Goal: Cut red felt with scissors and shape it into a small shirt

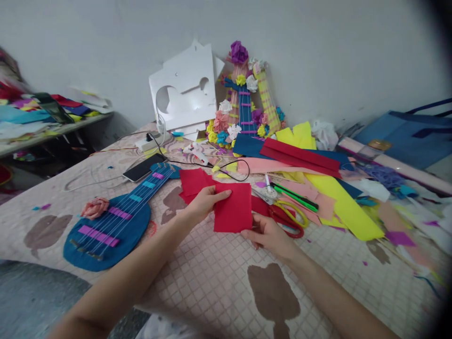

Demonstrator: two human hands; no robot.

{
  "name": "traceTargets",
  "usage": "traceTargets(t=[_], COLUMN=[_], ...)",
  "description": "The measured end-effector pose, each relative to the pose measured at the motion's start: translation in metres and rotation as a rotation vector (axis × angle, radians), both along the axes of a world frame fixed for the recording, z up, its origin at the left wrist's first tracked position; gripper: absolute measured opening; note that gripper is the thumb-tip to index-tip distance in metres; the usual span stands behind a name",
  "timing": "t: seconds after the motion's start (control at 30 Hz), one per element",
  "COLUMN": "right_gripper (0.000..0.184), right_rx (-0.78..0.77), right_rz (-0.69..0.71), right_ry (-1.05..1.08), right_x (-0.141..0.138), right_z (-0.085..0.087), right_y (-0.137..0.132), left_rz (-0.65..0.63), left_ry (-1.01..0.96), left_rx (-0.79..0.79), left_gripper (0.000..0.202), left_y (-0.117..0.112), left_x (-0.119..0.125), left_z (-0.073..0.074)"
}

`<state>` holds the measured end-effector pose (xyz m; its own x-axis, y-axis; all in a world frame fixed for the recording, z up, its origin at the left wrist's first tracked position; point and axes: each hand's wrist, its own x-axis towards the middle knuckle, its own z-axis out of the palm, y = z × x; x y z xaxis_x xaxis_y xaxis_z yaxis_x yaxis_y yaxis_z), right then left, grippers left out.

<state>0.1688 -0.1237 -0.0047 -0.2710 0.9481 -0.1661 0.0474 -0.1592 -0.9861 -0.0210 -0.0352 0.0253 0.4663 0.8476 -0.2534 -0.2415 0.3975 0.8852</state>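
Between my two hands is a red paper square, held up above the patterned tablecloth. My left hand pinches its upper left side, thumb lying on top. At the lower right corner, the fingers of my right hand close on the same square. More red paper pieces lie just behind my left hand. Red-handled scissors and yellow-handled scissors rest right beside my right hand, partly over other red paper. A blue paper guitar with purple strips and a pink paper rose lies to the left.
Behind are a black phone, a hot glue gun, a power strip and white foam boards. Flower-covered paper guitars lean on the wall. Yellow paper, red strips and green cutters crowd the right.
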Motion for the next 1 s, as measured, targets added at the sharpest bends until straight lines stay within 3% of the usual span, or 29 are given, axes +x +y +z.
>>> traceTargets(t=[0.3,0.5,0.73,0.87,1.0], right_gripper=[0.031,0.030,0.035,0.033,0.030], right_rx=[0.007,0.014,-0.101,0.023,0.113], right_rz=[-0.209,-0.382,-0.375,-0.444,-0.309], right_ry=[0.024,0.235,0.219,0.089,-0.059], right_x=[-0.003,-0.002,-0.004,0.008,0.021], right_z=[0.003,0.009,0.010,0.009,0.007], right_y=[0.001,0.003,0.002,0.004,0.005], left_rz=[0.102,0.070,-0.001,-0.089,-0.135], left_ry=[-0.056,-0.110,-0.160,-0.113,-0.033], left_rx=[-0.053,-0.128,-0.216,-0.221,-0.142], left_gripper=[0.017,0.010,0.009,0.021,0.031], left_y=[0.004,0.003,0.002,0.007,0.007], left_x=[-0.004,-0.004,0.001,-0.002,-0.004], left_z=[0.000,0.001,-0.005,-0.006,-0.005])
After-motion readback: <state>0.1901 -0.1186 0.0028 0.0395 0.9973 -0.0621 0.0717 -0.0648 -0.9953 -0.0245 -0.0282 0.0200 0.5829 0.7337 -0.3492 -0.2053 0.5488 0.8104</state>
